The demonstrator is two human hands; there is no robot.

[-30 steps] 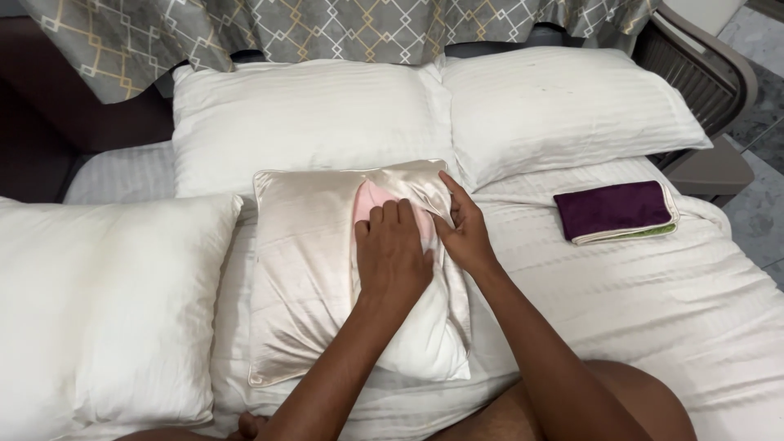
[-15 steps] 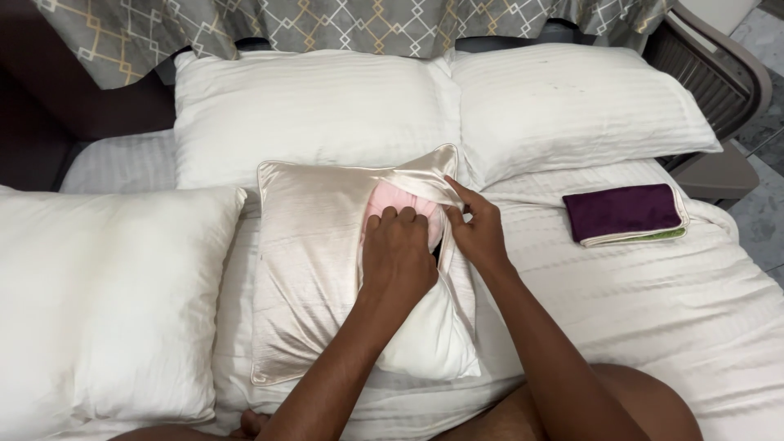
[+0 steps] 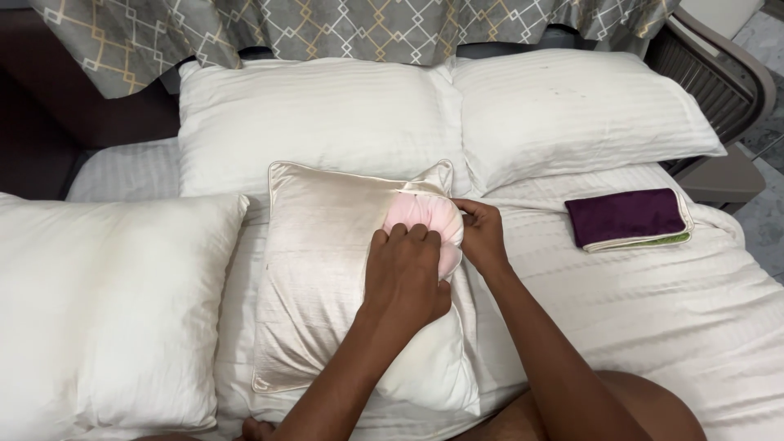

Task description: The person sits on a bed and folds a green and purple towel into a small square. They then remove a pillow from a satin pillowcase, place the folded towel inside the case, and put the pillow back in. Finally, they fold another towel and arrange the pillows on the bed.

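A cream satin cushion cover (image 3: 318,269) lies on the bed with a pink cushion insert (image 3: 418,214) bulging out of its open right side near the top corner. My left hand (image 3: 406,273) presses down on the pink insert, fingers curled over it. My right hand (image 3: 482,233) pinches the edge of the satin cover beside the insert at the opening. The white lower part of the insert shows below my left wrist.
Two large white pillows (image 3: 327,114) (image 3: 572,106) lean at the head of the bed, another white pillow (image 3: 98,310) lies at the left. A folded purple cloth (image 3: 627,217) rests on the white striped sheet at the right. A grey patterned curtain (image 3: 367,24) hangs behind.
The cover's top corner has been pulled further over the pink insert, and both hands have shifted slightly along the opening. The view has dropped a little.
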